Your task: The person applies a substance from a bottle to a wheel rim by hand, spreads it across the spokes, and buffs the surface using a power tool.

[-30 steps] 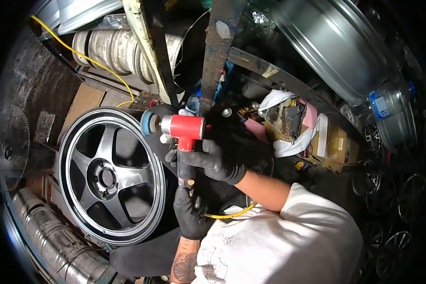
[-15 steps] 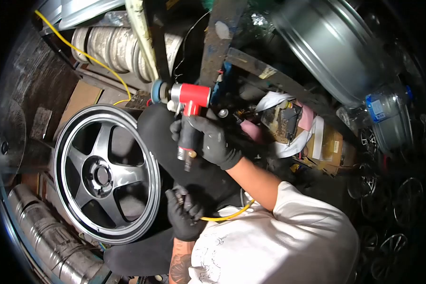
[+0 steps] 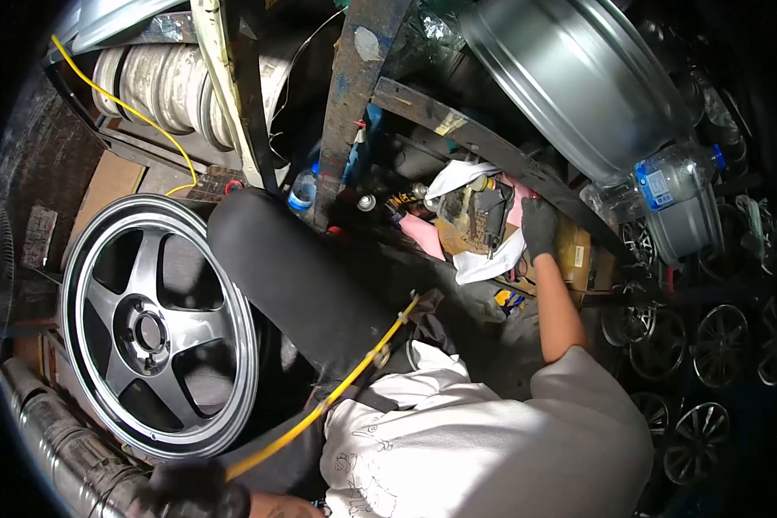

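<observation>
My right hand (image 3: pixel 540 228), in a dark glove, reaches to the far edge of a cluttered box (image 3: pixel 576 250), beside pink cloth (image 3: pixel 517 204). A small bit of red shows at its fingertips, and I cannot make out what it is. My left hand (image 3: pixel 200 490), gloved and blurred at the bottom edge, is closed round the end of a yellow hose (image 3: pixel 319 408) that runs up across my lap. A dark grey five-spoke wheel (image 3: pixel 174 330) leans upright beside my knee, above my left hand. The red air tool is not clearly visible.
A large silver rim (image 3: pixel 578 86) and a plastic bottle (image 3: pixel 665 183) are at the upper right. Metal frame bars (image 3: pixel 354 78) cross the top. Old rims (image 3: pixel 160 86) lie at the upper left. More wheels (image 3: pixel 698 442) stand at the right.
My right hand has moved right to the box, away from where it held the red tool. My left hand has moved down and left with the hose. The view has shifted.
</observation>
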A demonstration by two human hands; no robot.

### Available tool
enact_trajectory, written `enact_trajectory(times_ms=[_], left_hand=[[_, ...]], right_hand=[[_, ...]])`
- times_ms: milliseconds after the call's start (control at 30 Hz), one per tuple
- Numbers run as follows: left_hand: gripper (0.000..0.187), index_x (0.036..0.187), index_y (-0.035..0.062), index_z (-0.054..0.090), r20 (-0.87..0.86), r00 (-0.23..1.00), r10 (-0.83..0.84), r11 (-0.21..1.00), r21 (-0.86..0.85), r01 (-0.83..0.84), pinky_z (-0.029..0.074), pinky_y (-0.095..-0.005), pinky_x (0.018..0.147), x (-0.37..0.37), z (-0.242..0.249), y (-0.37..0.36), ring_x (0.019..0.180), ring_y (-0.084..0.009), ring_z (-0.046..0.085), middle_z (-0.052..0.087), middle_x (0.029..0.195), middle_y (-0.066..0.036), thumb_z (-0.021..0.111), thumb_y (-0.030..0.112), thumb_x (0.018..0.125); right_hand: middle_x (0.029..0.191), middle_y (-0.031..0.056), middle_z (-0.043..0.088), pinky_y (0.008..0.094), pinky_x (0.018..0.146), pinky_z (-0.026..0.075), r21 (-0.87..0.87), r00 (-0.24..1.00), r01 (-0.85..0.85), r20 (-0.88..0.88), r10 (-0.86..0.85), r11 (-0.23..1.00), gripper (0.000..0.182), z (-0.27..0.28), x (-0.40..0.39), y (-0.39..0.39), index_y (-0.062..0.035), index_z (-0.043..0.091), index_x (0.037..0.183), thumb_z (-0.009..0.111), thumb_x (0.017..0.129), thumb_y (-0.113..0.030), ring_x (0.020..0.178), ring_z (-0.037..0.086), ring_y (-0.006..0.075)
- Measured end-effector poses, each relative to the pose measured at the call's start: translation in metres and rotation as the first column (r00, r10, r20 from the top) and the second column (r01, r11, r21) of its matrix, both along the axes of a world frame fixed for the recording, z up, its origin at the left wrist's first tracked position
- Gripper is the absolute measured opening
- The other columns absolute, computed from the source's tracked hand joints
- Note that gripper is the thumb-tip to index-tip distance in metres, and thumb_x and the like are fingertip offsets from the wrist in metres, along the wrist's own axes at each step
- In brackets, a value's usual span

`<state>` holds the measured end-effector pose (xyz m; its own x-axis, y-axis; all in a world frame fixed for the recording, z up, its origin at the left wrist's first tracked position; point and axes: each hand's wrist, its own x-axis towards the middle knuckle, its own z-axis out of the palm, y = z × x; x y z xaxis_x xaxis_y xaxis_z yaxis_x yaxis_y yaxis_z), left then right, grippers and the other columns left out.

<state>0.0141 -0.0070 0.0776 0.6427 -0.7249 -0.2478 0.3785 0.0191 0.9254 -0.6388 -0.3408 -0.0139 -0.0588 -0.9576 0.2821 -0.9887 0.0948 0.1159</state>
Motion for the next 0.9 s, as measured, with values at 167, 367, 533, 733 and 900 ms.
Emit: enact_trajectory(times_ms=[167, 367, 533, 733, 900], left_hand=[[0.018, 0.103, 0.0029, 0.059, 0.257, 0.95, 0.179, 0.972, 0.102, -0.211, 0.039, -0.0256, 0.055, 0.028, 0.016, 0.028, 0.06, -0.011, 0.046, 0.054, 0.079, -0.005, 0.055, 0.02, 0.103], [0.021, 0.107, 0.002, 0.059, 0.431, 0.871, 0.235, 0.919, 0.194, -0.343, 0.041, -0.0261, 0.058, 0.037, 0.03, 0.039, 0.063, -0.0115, 0.048, 0.056, 0.082, -0.005, 0.055, 0.023, 0.103], [0.025, 0.111, 0.0012, 0.059, 0.522, 0.823, 0.225, 0.885, 0.244, -0.397, 0.042, -0.0265, 0.06, 0.036, 0.042, 0.042, 0.066, -0.012, 0.05, 0.057, 0.084, -0.006, 0.055, 0.025, 0.104], [0.029, 0.115, 0.0003, 0.059, 0.644, 0.708, 0.289, 0.8, 0.244, -0.548, 0.043, -0.027, 0.063, 0.037, 0.07, 0.083, 0.069, -0.0125, 0.052, 0.059, 0.087, -0.006, 0.055, 0.027, 0.104], [0.033, 0.118, -0.0005, 0.059, 0.731, 0.569, 0.377, 0.679, 0.2, -0.706, 0.044, -0.0274, 0.066, 0.019, 0.104, 0.138, 0.072, -0.0129, 0.054, 0.061, 0.089, -0.007, 0.055, 0.029, 0.104]], right_hand=[[0.127, 0.0288, 0.067, 0.0501, 0.103, 0.047, -0.003, 0.984, 0.137, 0.112, -0.136, 0.991, 0.034, -0.035, -0.04, -0.016, 0.0014, 0.066, 0.123, 0.056, 0.099, -0.02, 0.12, 0.061, 0.0471], [0.139, 0.0312, 0.059, 0.0475, 0.108, 0.045, -0.226, 0.95, 0.078, 0.312, -0.004, 0.971, 0.041, -0.024, -0.024, 0.002, 0.0021, 0.064, 0.13, 0.062, 0.097, -0.022, 0.129, 0.055, 0.0489], [0.126, 0.0215, 0.068, 0.0424, 0.104, 0.05, -0.244, 0.868, -0.182, 0.416, 0.272, 0.953, 0.034, 0.023, 0.109, 0.033, 0.0003, 0.067, 0.126, 0.066, 0.096, -0.016, 0.118, 0.065, 0.0381], [0.115, 0.0132, 0.072, 0.0371, 0.102, 0.05, -0.443, 0.417, -0.628, 0.502, 0.758, 0.64, 0.023, 0.156, 0.294, 0.067, -0.0037, 0.071, 0.116, 0.062, 0.1, -0.018, 0.112, 0.067, 0.0294], [0.113, 0.0125, 0.071, 0.0362, 0.1, 0.05, -0.541, -0.063, -0.83, 0.332, 0.941, 0.135, 0.022, 0.254, 0.366, 0.079, -0.0039, 0.07, 0.116, 0.062, 0.1, -0.017, 0.109, 0.066, 0.0278]])
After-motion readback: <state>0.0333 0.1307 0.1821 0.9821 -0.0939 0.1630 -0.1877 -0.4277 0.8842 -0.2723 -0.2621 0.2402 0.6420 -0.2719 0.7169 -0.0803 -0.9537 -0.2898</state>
